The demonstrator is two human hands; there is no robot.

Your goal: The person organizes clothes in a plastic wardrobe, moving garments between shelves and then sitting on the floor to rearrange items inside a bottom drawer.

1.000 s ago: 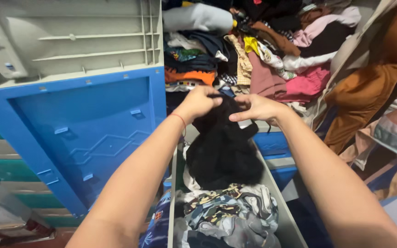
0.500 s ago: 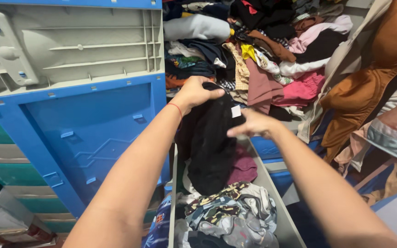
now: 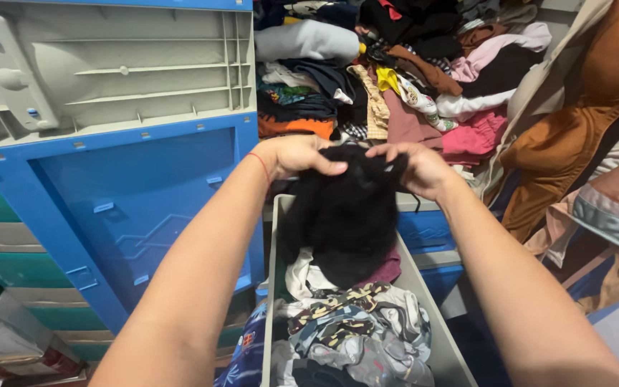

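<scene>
Black fuzzy garment (image 3: 345, 215) hangs over the near grey drawer (image 3: 435, 322), pinched at its top edge so it drapes open. Left hand (image 3: 296, 155) and right hand (image 3: 413, 166) both have fingers clamped on that edge. Patterned clothes (image 3: 352, 330) fill the drawer below. Blue plastic cabinet panel (image 3: 137, 208) left; jumbled clothes pile (image 3: 410, 79) far. No labels readable.

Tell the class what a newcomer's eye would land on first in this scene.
Both hands, left hand and right hand, grip a fuzzy black garment held up over a grey drawer stuffed with patterned clothes. A big blue plastic panel fills the left, and a jumbled pile of colourful clothes lies behind.
</scene>
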